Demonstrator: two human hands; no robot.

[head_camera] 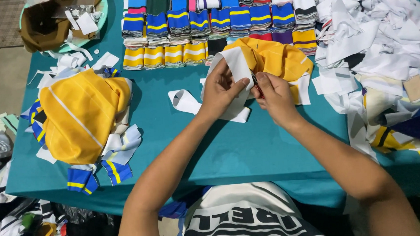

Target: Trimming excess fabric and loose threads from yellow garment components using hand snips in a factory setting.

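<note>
Head view looks down on a teal table (249, 149) whose middle, in front of the person's chest, is bare cloth. Left hand (220, 91) pinches a white fabric strip (233, 65) between thumb and fingers, lifting its top end; the strip's tail loops down onto the table to the left. Right hand (274, 95) is curled shut around a small red-handled cutter (257, 88), just beside the strip's edge. Behind both hands lies a yellow garment piece (276, 58), touching the strip. Rows of folded striped cuffs (215, 21) line the far edge. A yellow fabric pile (80, 114) sits near the left edge, and a heap of white scraps (371, 35) crowds the right side.
</note>
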